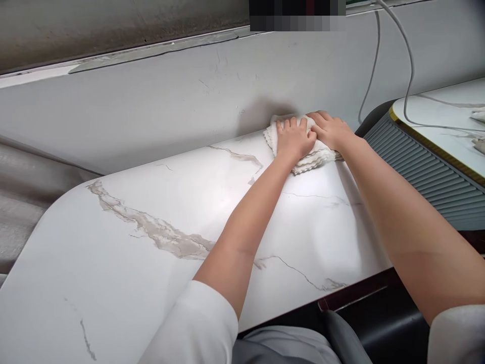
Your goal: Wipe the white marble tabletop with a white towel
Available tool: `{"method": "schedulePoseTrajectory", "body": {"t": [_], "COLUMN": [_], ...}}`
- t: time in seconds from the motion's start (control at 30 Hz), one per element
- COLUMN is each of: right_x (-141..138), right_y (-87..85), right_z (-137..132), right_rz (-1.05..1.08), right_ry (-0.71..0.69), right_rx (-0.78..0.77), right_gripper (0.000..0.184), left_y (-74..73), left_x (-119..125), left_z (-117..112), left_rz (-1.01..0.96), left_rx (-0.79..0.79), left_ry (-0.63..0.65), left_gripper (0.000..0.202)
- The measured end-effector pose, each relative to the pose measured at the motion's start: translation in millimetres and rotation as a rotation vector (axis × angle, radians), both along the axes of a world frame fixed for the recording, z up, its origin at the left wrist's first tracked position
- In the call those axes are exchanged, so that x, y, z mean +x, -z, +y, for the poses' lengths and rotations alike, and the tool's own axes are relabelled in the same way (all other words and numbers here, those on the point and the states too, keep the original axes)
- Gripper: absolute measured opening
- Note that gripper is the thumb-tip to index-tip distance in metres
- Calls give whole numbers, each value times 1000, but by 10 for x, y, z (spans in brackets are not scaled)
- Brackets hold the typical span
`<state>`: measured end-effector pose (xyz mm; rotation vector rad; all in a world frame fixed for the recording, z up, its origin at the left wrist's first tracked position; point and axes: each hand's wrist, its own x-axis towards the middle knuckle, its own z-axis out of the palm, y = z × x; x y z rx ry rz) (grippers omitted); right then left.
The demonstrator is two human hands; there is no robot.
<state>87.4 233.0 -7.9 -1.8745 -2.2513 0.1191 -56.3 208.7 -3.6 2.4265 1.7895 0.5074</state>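
A folded white cloth [308, 163] with a scalloped edge lies at the back edge of a white marble-patterned tabletop [125, 283], close against the wall. My left hand [294, 139] presses down on the cloth, its fingers spread apart over the folds. Right beside it, my right hand [330, 130] is closed over the cloth's right part, its fingers bent and pointing left. The two hands almost touch. Part of the cloth is hidden beneath them.
Behind the tabletop runs a pale wall panel [162, 111]. A grey cable [411, 65] hangs down at the right, near a second table with a ribbed grey side [420, 172] and gold edging. Dark seating [394, 318] is below the front edge.
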Motion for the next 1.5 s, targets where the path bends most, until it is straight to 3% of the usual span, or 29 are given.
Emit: {"method": "schedulePoseTrajectory", "body": {"t": [0.33,0.63,0.93,1.07,1.23,1.5], "right_x": [-38,-86,165,323,528,695], "right_y": [114,-17,-73,-106,-125,-38], "right_z": [278,-9,-446,-881,-1476,-2256], "right_rz": [56,71,70,80,61,28], "right_ry": [-38,28,-37,-34,76,84], "right_rx": [40,-25,-119,-108,-111,-35], "right_gripper": [52,54,60,60,59,60], "left_y": [16,28,29,26,27,13], "left_x": [-85,-49,199,334,474,547], "left_z": [181,7,-624,-959,-1421,-2073], "left_rz": [23,26,65,55,74,81], "left_rx": [32,60,64,92,142,162], "left_ry": [-24,-20,-68,-7,61,159], "left_gripper": [46,48,52,53,54,56]}}
